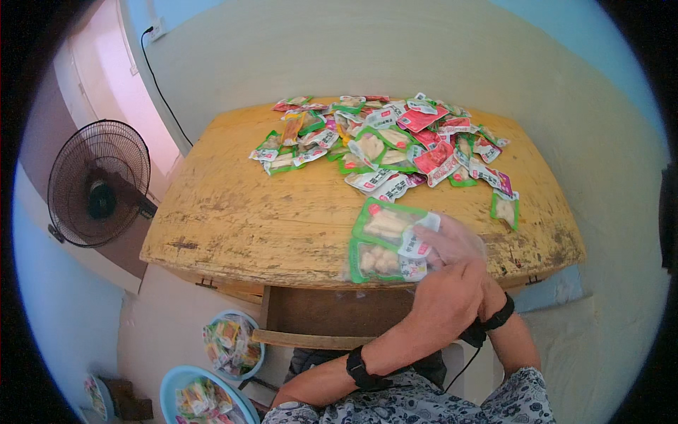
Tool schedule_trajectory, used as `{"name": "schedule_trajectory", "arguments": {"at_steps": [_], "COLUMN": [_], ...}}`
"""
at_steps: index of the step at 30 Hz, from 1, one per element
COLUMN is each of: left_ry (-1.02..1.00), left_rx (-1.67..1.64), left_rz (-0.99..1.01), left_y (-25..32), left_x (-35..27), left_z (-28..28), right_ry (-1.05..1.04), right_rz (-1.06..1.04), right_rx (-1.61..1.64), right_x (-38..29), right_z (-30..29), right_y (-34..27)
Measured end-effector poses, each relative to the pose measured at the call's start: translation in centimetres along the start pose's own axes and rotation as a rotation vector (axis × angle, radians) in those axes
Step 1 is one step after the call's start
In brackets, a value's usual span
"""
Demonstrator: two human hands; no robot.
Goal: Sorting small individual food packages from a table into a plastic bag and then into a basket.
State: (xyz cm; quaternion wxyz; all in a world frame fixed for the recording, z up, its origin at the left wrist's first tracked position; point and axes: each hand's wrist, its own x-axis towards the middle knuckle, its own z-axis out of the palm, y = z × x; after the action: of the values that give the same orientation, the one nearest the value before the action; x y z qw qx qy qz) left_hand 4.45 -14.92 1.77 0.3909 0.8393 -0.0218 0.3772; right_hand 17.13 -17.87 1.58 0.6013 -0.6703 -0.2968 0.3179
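Note:
My right hand [453,236] is inside a clear plastic bag [476,241], its fingers on the white ends of two flat food packets. The upper green-edged packet [389,225] has pale pieces behind a clear window. Below it, overlapping, is a second green-edged packet [378,262] with rounder pale pieces. Both are at the table's front edge, above the pulled-out drawer. My left hand [450,294] crosses over to my right wrist by the bag's mouth; its fingertips are hidden, so its grip cannot be seen.
A heap of sealed packets [392,140] covers the back of the worn yellow wooden table [238,212]. An open wooden drawer [339,312] juts towards me. Blue basins [169,387] holding packets stand on the floor at left, near a black fan [100,185].

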Motion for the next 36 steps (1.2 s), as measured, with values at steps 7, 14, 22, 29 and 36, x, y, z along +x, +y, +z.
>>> {"name": "schedule_trajectory", "arguments": {"at_steps": [7,14,22,29,36], "left_ry": [-0.005,-0.098,-0.196,-0.261,-0.417], "left_rx": [0.092,0.547,0.572,0.619,0.64], "left_rz": [-0.116,-0.12,-0.114,-0.063,-0.083], "left_y": [-1.3,-4.4,-5.4,-5.5,-5.0], "left_x": [-0.3,-1.3,-1.0,-0.5,1.0], "left_z": [-4.2,-7.5,-7.5,-7.7,-8.2], "right_ry": [-0.059,-0.179,-0.276,-0.015,0.169], "right_rz": [-0.013,0.055,0.066,-0.007,-0.133], "right_rx": [-0.046,0.088,0.48,0.183,0.039], "right_x": [-0.1,-0.3,-1.4,-4.5,-8.1], "right_z": [-2.2,-2.5,-4.3,-6.1,-5.1], "right_y": [0.2,-0.2,0.1,2.7,3.0]}}
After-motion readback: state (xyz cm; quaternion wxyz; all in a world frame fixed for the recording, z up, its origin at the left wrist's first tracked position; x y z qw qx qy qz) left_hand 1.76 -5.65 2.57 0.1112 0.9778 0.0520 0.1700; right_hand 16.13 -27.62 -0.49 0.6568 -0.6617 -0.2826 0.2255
